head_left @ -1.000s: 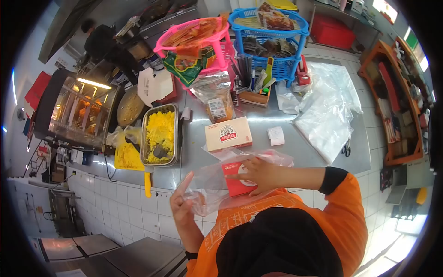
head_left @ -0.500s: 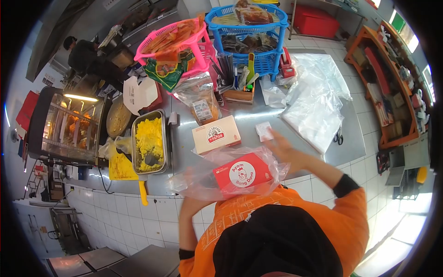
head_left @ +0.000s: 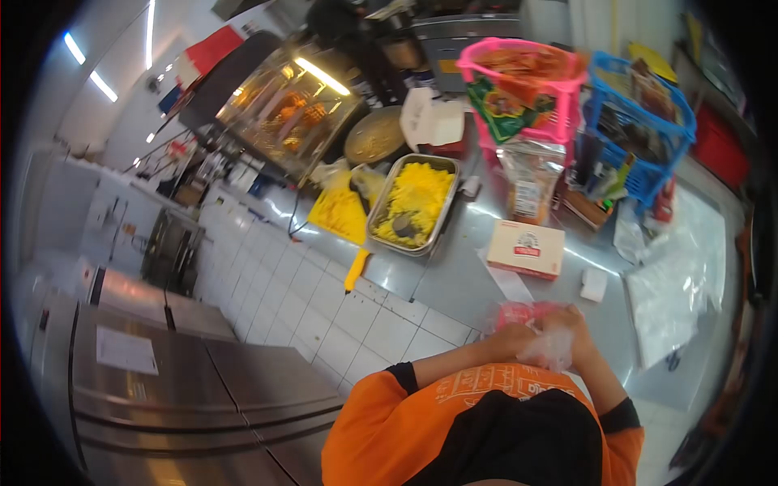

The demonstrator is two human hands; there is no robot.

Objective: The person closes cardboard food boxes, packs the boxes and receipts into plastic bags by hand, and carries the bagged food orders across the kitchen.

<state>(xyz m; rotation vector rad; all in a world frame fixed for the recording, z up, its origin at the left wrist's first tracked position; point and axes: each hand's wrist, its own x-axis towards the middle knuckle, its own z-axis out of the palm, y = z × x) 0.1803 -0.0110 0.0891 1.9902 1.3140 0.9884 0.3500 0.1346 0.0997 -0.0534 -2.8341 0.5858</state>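
At the near edge of the tabletop (head_left: 458,271), we hold our left hand (head_left: 512,342) and right hand (head_left: 569,322) together, fingers curled closed on the clear bag (head_left: 553,348).

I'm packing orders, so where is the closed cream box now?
In the head view, the cream box sits right of center on the metal table, between the tray of yellow food on its left and the white slip on its right.

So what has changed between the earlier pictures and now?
The right hand, out by the receipt a moment ago, has moved in beside the left hand. The plastic bag, loosely spread before, is now bunched in both hands around the red box. The cream box, receipt and yellow rice stayed put.
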